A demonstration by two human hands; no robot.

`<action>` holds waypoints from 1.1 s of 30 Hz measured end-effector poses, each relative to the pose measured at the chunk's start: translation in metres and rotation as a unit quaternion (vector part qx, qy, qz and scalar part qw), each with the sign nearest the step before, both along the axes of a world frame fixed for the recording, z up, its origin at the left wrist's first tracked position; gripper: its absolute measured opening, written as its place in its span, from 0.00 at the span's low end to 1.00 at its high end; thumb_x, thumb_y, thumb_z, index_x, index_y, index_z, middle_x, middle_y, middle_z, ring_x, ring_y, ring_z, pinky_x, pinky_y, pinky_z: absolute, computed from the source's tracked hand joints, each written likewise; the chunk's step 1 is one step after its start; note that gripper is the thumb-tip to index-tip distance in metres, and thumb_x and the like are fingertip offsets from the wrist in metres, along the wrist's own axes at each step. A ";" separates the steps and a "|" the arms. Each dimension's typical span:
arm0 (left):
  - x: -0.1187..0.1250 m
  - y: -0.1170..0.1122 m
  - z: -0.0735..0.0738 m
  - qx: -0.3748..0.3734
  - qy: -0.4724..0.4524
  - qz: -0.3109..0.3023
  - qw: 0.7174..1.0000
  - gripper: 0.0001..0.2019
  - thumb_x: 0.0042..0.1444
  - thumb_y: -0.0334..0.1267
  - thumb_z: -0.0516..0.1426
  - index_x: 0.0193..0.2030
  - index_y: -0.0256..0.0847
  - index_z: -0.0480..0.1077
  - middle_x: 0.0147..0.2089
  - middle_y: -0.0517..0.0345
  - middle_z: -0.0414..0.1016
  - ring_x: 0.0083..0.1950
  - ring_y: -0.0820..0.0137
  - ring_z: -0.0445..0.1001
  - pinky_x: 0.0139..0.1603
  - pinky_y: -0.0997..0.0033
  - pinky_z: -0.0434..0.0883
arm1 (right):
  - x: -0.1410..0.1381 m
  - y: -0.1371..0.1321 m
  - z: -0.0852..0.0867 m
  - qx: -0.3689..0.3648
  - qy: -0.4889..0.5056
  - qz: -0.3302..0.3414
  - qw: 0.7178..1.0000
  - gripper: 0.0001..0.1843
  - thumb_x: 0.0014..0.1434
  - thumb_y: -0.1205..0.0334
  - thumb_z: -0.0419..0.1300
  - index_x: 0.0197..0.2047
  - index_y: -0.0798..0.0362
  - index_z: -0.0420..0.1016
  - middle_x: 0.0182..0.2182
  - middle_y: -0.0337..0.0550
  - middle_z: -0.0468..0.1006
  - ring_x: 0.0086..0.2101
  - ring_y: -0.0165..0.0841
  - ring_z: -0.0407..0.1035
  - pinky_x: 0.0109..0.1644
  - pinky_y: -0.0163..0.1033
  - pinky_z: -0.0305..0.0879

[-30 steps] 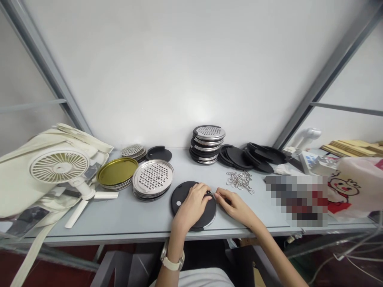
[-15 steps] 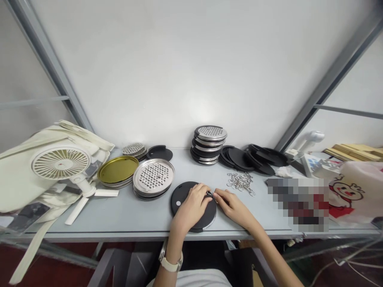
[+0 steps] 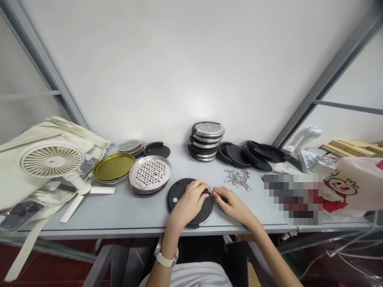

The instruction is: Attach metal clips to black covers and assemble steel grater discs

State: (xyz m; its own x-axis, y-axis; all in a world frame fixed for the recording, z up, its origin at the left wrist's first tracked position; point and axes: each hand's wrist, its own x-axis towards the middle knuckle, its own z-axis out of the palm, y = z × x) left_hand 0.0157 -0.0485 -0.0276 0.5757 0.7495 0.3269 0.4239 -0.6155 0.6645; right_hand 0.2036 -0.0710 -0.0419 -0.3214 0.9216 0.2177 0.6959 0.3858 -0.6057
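Note:
A black round lid [image 3: 179, 194] lies flat near the front edge of the grey table [image 3: 125, 211]. My left hand [image 3: 189, 202] rests on top of it, fingers curled, pressing at its right rim. My right hand [image 3: 231, 204] sits just right of the lid, its fingertips pinched on a small metal ring clip [image 3: 210, 191] at the lid's edge. The two hands almost touch there. A loose pile of the same metal clips [image 3: 238, 178] lies a little beyond my right hand.
Stacked perforated steel discs [image 3: 149, 173] and gold-coloured lids [image 3: 113, 167] lie left of the lid. A tall stack of assembled lids [image 3: 206, 139] and black lids [image 3: 245, 153] stand at the back. A white fan [image 3: 50, 161] on a cloth bag sits far left; a plastic bag [image 3: 356, 187] far right.
Both hands keep their place at the lid's right rim with only small finger movements. The camera shifted slightly, so everything sits a little higher and to the left.

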 end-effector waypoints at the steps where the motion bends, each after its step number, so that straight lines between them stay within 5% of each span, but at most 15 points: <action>1: 0.000 0.000 0.000 0.000 -0.001 -0.001 1.000 0.11 0.64 0.33 0.49 0.51 0.43 0.67 0.49 0.54 0.68 0.52 0.65 0.67 0.58 0.61 0.64 | 0.000 0.000 0.000 0.001 -0.002 0.003 1.000 0.18 0.68 0.58 0.44 0.26 0.51 0.58 0.22 0.34 0.64 0.26 0.31 0.61 0.41 0.39 0.59; 33: -0.001 -0.001 0.002 0.013 0.018 0.002 1.000 0.08 0.65 0.32 0.49 0.48 0.42 0.65 0.48 0.54 0.68 0.51 0.64 0.66 0.54 0.62 0.65 | -0.001 0.000 -0.003 0.009 -0.031 -0.007 0.999 0.14 0.65 0.62 0.47 0.26 0.50 0.53 0.21 0.32 0.58 0.26 0.31 0.58 0.37 0.37 0.56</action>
State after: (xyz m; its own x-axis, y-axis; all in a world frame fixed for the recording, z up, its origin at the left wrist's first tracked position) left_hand 0.0148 -0.0499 -0.0258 0.5846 0.7434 0.3251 0.4496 -0.6304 0.6328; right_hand 0.2028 -0.0708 -0.0444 -0.3225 0.9220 0.2141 0.7375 0.3865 -0.5538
